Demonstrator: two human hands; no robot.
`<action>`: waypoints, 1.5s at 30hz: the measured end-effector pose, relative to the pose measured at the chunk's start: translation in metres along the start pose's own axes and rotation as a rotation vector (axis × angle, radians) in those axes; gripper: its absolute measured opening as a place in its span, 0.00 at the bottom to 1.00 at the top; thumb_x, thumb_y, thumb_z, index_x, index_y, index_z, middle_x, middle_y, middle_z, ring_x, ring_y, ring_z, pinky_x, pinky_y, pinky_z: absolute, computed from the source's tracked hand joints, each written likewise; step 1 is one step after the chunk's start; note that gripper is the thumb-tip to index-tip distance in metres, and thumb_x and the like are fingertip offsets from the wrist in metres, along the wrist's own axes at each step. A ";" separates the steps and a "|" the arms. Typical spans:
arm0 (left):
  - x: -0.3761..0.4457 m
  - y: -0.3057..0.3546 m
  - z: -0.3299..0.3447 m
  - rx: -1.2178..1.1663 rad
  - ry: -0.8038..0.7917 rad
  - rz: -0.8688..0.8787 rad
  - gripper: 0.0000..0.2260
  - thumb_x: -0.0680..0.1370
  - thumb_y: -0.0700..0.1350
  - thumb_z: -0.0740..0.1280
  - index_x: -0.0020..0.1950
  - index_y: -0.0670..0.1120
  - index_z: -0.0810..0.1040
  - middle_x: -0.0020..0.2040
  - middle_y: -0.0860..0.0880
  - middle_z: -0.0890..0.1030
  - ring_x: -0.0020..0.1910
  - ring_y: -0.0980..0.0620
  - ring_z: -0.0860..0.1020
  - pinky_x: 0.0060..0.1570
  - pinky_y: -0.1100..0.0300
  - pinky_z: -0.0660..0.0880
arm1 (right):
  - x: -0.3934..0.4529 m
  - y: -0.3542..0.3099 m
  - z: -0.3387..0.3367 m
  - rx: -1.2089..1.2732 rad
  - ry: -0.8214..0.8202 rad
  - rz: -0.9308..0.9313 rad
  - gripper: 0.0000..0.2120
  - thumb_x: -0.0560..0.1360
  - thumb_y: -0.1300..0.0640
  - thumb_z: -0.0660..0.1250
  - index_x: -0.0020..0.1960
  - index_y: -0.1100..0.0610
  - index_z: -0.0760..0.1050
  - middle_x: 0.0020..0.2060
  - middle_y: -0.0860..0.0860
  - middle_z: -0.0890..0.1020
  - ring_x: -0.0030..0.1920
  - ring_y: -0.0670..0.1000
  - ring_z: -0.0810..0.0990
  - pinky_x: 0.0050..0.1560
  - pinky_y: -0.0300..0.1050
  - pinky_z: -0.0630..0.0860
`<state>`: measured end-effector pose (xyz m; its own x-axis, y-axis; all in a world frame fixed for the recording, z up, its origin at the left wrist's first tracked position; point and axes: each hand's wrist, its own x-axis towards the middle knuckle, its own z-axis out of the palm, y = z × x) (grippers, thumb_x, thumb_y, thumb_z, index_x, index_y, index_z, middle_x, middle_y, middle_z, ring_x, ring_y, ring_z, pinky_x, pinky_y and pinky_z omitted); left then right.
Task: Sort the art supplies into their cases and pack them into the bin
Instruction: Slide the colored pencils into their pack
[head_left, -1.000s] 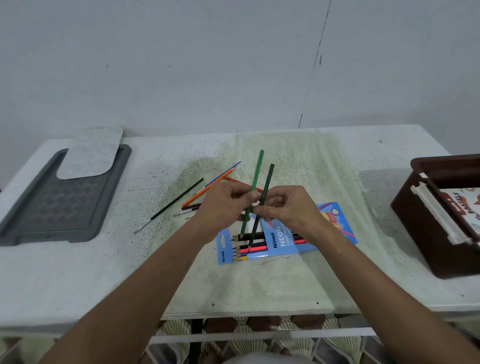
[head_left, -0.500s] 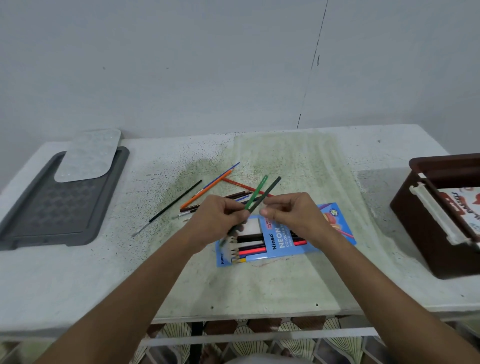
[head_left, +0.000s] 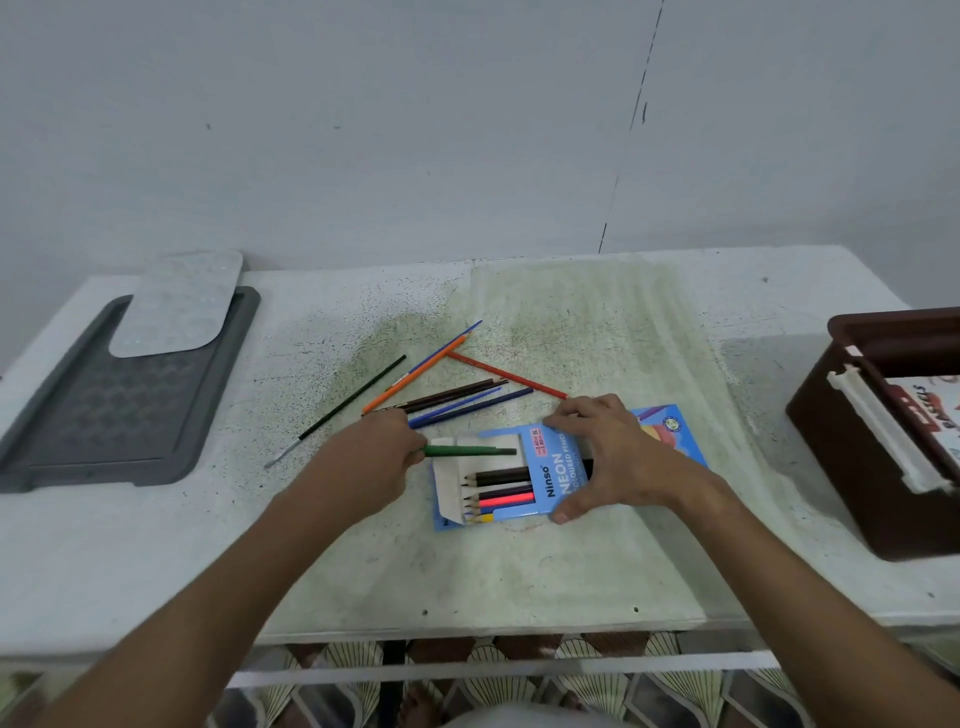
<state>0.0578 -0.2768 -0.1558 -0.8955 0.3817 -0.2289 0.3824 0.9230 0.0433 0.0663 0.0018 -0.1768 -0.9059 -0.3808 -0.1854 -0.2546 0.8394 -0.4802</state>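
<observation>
Pinching a green pencil (head_left: 470, 451), the left hand (head_left: 374, 457) was extended; the right hand (head_left: 613, 457) was spread over the pencil box (head_left: 558, 470) mid-table (head_left: 519, 571).

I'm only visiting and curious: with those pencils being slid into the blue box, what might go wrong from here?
The left hand pushes the green pencils into the blue pencil box beside pencils already inside; the tips could catch on the open flap and bend it. The right hand only presses the box flat, so a hard push might slide it. The loose pencils lie crossed just behind and could get knocked and roll.
</observation>
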 end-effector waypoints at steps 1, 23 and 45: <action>0.001 0.009 -0.001 0.052 0.025 0.005 0.09 0.80 0.42 0.59 0.53 0.48 0.79 0.49 0.49 0.72 0.46 0.50 0.76 0.39 0.56 0.73 | 0.000 -0.001 0.001 0.008 0.019 -0.009 0.49 0.54 0.36 0.79 0.70 0.51 0.68 0.61 0.42 0.68 0.60 0.44 0.60 0.63 0.41 0.61; 0.035 0.040 -0.002 -0.364 0.099 0.118 0.16 0.76 0.49 0.69 0.63 0.48 0.78 0.55 0.49 0.80 0.47 0.55 0.74 0.48 0.65 0.68 | -0.004 0.002 0.009 0.078 0.099 -0.039 0.49 0.54 0.33 0.77 0.69 0.51 0.70 0.61 0.40 0.68 0.61 0.44 0.61 0.63 0.42 0.62; 0.031 0.023 0.016 -0.356 0.122 0.122 0.09 0.77 0.44 0.67 0.56 0.49 0.83 0.55 0.53 0.82 0.53 0.55 0.77 0.56 0.65 0.70 | -0.002 0.000 0.002 0.228 0.147 0.000 0.35 0.64 0.42 0.77 0.66 0.53 0.73 0.61 0.41 0.70 0.62 0.42 0.65 0.64 0.37 0.65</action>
<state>0.0426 -0.2447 -0.1772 -0.8769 0.4731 -0.0846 0.4043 0.8215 0.4021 0.0689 0.0020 -0.1786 -0.9494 -0.3069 -0.0669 -0.1872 0.7238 -0.6641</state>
